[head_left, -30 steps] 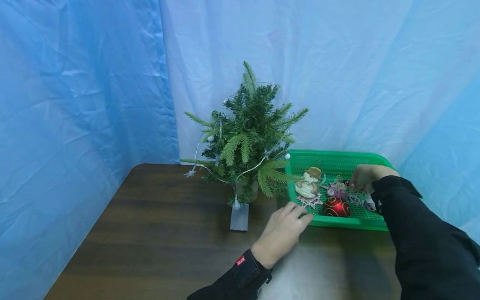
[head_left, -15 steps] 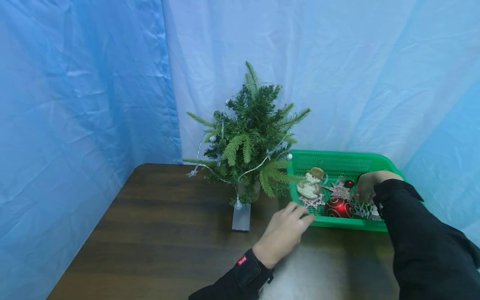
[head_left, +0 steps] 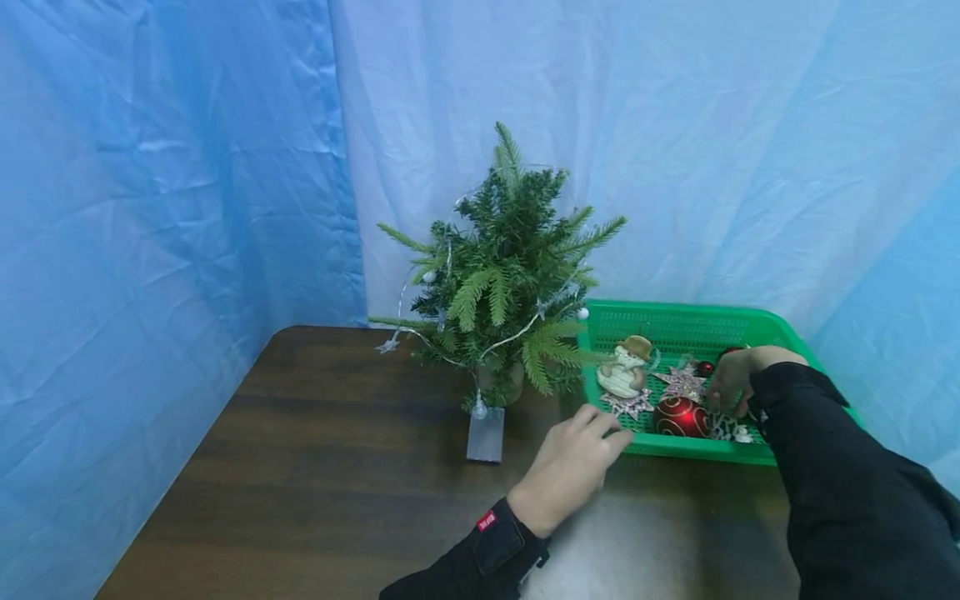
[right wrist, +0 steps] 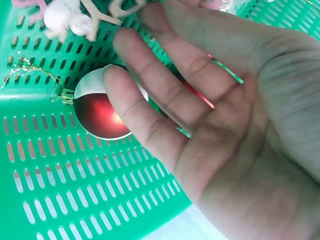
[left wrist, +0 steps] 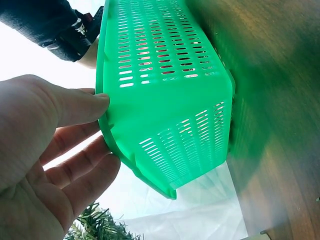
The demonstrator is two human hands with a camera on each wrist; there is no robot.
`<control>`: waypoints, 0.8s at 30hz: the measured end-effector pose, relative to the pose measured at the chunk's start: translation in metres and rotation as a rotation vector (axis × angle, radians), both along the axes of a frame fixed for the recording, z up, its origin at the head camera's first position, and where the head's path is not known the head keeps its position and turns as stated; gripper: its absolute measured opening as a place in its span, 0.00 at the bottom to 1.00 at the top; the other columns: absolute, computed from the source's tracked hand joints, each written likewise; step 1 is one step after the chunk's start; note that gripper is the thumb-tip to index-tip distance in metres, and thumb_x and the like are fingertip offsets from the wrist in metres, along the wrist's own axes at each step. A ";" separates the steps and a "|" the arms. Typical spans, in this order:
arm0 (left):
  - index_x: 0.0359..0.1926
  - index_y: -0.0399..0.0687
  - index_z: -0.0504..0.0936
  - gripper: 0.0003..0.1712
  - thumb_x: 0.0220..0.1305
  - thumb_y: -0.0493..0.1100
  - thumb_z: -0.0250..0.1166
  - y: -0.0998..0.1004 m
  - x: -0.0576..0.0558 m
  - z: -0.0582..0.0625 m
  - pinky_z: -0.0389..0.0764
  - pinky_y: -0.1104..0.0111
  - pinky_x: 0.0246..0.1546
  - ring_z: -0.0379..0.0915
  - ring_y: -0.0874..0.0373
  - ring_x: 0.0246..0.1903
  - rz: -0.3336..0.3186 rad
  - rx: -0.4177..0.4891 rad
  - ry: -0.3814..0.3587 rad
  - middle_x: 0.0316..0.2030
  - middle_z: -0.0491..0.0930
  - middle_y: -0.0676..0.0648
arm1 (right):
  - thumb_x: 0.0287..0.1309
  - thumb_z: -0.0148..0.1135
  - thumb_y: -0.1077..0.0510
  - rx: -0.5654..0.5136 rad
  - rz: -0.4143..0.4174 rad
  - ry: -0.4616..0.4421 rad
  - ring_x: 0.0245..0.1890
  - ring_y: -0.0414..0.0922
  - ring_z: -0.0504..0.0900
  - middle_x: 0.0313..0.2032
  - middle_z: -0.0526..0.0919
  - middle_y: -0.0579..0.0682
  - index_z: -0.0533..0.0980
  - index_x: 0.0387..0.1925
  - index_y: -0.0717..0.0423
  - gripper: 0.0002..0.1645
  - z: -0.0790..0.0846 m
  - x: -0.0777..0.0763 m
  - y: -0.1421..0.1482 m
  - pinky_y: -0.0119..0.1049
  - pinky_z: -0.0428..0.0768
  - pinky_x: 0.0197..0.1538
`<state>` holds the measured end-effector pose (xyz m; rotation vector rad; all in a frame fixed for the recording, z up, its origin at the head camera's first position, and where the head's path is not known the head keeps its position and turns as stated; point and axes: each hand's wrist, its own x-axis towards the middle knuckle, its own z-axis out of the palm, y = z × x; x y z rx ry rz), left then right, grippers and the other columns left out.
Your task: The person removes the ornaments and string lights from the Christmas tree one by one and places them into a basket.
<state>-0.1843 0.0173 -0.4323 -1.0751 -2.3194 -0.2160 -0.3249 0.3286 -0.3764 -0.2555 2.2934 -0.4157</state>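
My left hand [head_left: 573, 467] holds the near left corner of a green plastic basket [head_left: 675, 447]. In the left wrist view its thumb [left wrist: 82, 106] lies against the rim, with the fingers round the other side. My right hand [head_left: 742, 379] reaches down into the basket's right part. Its lower fingers extend beside a red and white ball ornament [right wrist: 102, 112] in the right wrist view. Thumb and index finger come together near a pale, branching ornament [right wrist: 102, 15]; whether they pinch it is unclear. Left of that hand lie a large red ball with gold swirls [head_left: 681, 417] and a glittery star [head_left: 682, 383].
A small artificial Christmas tree [head_left: 510, 250] stands left of the basket, strung with a light garland [head_left: 513, 336]. A grey battery box [head_left: 486, 437] lies before it on the brown table [head_left: 322, 467]. A snowman ornament [head_left: 622, 371] sits in the basket's left end. Blue curtains [head_left: 465, 67] hang behind.
My right hand has moved slightly rightward and lower in the basket, uncovering the glittery star and a small red ball. The ornaments beside it have shifted. My left hand stays at the basket corner.
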 end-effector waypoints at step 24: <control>0.52 0.55 0.88 0.19 0.61 0.35 0.70 0.000 0.001 0.003 0.78 0.80 0.44 0.75 0.61 0.50 -0.003 -0.003 -0.007 0.48 0.83 0.54 | 0.68 0.61 0.68 -0.021 -0.065 0.004 0.48 0.57 0.84 0.57 0.76 0.73 0.73 0.61 0.74 0.23 -0.001 -0.009 0.000 0.47 0.84 0.49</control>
